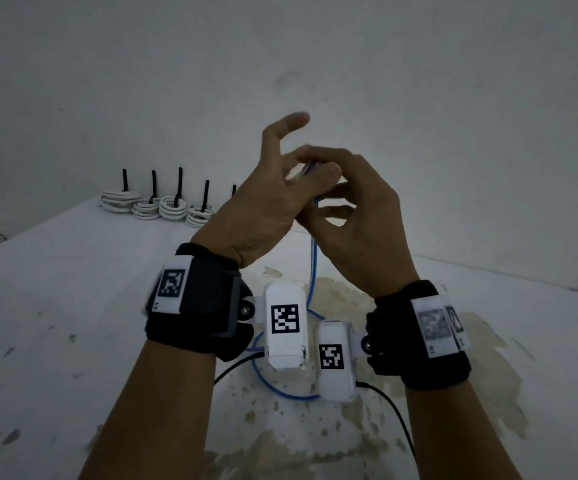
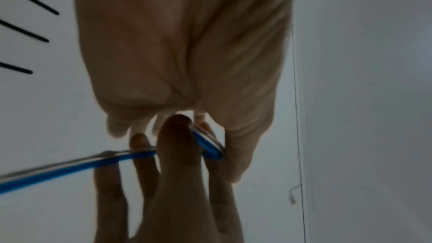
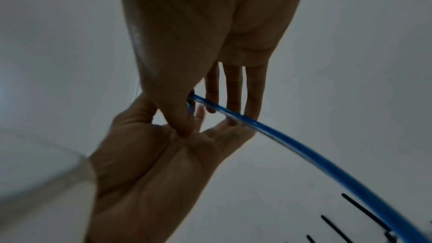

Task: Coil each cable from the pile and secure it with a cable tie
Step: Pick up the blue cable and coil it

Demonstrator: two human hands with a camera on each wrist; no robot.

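Observation:
A blue cable (image 1: 311,271) hangs from my raised hands down to a loose loop on the white table (image 1: 72,306). My right hand (image 1: 325,188) pinches the cable's upper end between thumb and forefinger, its other fingers straight. In the right wrist view the blue cable (image 3: 304,154) runs from that pinch toward the lower right. My left hand (image 1: 280,161) is held up against it, fingers spread, palm facing the right hand's thumb. In the left wrist view the blue cable (image 2: 70,169) comes in from the left and folds back near my left thumb. The cable's tip is hidden between the hands.
Several coiled white cables (image 1: 162,206), each bound with an upright black cable tie, stand in a row at the table's far left edge. Their tie tails (image 2: 23,30) (image 3: 364,212) show in the wrist views. A brownish stain (image 1: 349,299) marks the table below my hands. A pale wall rises behind.

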